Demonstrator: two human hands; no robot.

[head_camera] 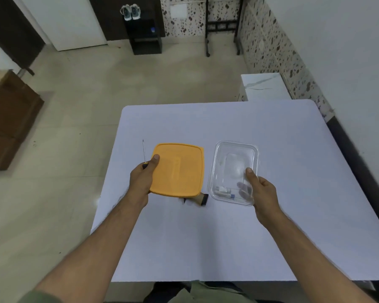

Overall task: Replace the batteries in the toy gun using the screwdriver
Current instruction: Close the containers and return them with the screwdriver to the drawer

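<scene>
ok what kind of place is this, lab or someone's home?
Most likely a home room, not a lab: a pair of sneakers sits on a small black stand by a white door, with tiled floor and speckled wallpaper. The white table looks like an improvised workspace.

Beyond the white table, a pair of sneakers sits on a black stand at the far wall, a brown cabinet stands to its left, and a white box sits just behind its far right corner.
</scene>
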